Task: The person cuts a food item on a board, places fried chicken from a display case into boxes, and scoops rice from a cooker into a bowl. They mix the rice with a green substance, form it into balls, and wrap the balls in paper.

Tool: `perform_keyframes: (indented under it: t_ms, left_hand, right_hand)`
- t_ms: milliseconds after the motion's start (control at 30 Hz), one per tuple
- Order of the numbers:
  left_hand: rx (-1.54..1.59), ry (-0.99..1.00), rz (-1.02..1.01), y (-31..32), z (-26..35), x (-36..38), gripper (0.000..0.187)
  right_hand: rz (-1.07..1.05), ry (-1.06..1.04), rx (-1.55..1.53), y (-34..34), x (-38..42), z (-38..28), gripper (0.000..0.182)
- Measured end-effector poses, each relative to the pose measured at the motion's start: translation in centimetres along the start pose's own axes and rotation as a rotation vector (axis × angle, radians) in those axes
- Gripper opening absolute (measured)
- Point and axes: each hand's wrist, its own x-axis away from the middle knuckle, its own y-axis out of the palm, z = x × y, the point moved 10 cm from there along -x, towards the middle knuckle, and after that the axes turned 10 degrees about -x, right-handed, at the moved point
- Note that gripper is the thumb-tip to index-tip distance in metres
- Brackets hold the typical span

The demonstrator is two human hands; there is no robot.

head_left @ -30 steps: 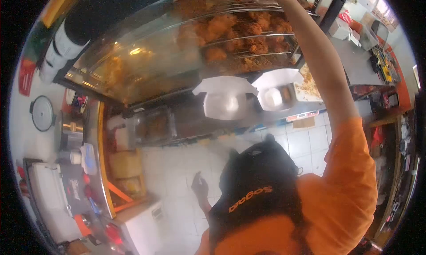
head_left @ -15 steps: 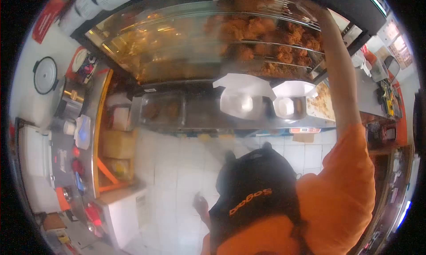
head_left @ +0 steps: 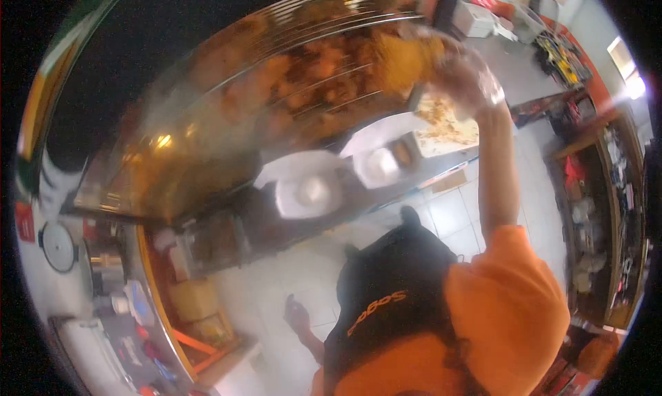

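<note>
My right hand (head_left: 465,79), in what looks like a clear plastic glove, grips a large golden piece of fried chicken (head_left: 407,62) at the right end of the glass display case. Behind it, wire racks carry more fried chicken (head_left: 310,72), blurred by motion. Below the case, two opened white takeaway boxes (head_left: 293,199) lie on the dark counter, each with a white round item inside; the right box also has a small brown item. Beside my black apron (head_left: 396,279), my left hand (head_left: 298,317) hangs low over the floor, fingers loosely apart and holding nothing.
A crumb-covered white board (head_left: 448,130) lies at the counter's right end. A clear tray (head_left: 214,241) stands at its left end. Farther right are shelves (head_left: 600,210) and a grey side counter (head_left: 527,65). Pale tiles (head_left: 276,286) cover the floor.
My view has turned and shifted right. My right hand has come from high among the racks down to the case's right end, now with a fried chicken piece. My left hand stays low.
</note>
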Motion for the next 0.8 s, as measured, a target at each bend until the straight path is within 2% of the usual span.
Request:
perform_keyframes:
  t_ms: [33,100,167,233,267,333,367,400,433,467,533,633,700,800]
  left_hand:
    - [-0.001,0.005,0.007,-1.4,3.2,0.6,0.031]
    - [-0.074,0.073,0.008,-1.6,7.7,1.3,0.033]
    - [-0.090,0.072,-0.030,-0.2,11.3,1.7,0.036]
    - [-0.037,0.273,0.029,0.2,20.0,2.7,0.036]
    - [-0.013,0.371,0.060,-0.2,25.4,3.5,0.037]
    - [0.011,0.588,-0.036,1.1,37.2,5.6,0.038]
    - [0.012,0.694,-0.063,1.8,43.0,6.9,0.039]
    - [0.052,0.727,-0.208,3.2,48.5,8.2,0.039]
    - [0.092,0.703,-0.349,4.2,53.8,9.5,0.038]
    - [0.094,0.742,-0.379,6.0,57.7,10.3,0.038]
    - [0.154,0.823,-0.474,10.0,63.5,11.1,0.037]
    - [0.145,0.870,-0.329,14.0,71.6,10.4,0.038]
    - [0.116,0.965,-0.094,16.6,75.4,8.8,0.041]
    - [0.071,0.977,-0.010,19.7,79.2,7.4,0.048]
  right_hand:
    - [0.076,0.100,-0.146,-2.6,2.4,2.7,0.039]
    - [0.265,0.432,-0.750,-6.6,8.3,10.2,0.036]
    - [0.354,0.552,-0.424,-11.8,13.1,20.5,0.035]
    - [0.394,0.748,-0.208,-14.3,17.2,31.5,0.033]
    - [0.346,0.849,-0.181,-13.7,19.2,37.6,0.034]
    - [0.178,0.812,-0.316,-10.4,19.0,40.8,0.035]
    - [0.047,0.882,-0.188,-8.7,18.5,42.1,0.039]
    - [-0.083,0.831,-0.081,-6.7,18.3,44.3,0.044]
    - [-0.118,0.452,0.149,-5.4,17.8,44.9,0.043]
    - [-0.221,0.541,0.150,-5.9,16.8,43.2,0.043]
    - [-0.066,0.510,0.377,-10.6,16.1,41.8,0.047]
    - [-0.099,0.662,0.416,-13.8,16.6,46.8,0.049]
    - [-0.127,0.555,0.492,-12.8,17.0,48.6,0.038]
    - [-0.105,0.449,0.529,-11.5,17.7,51.2,0.033]
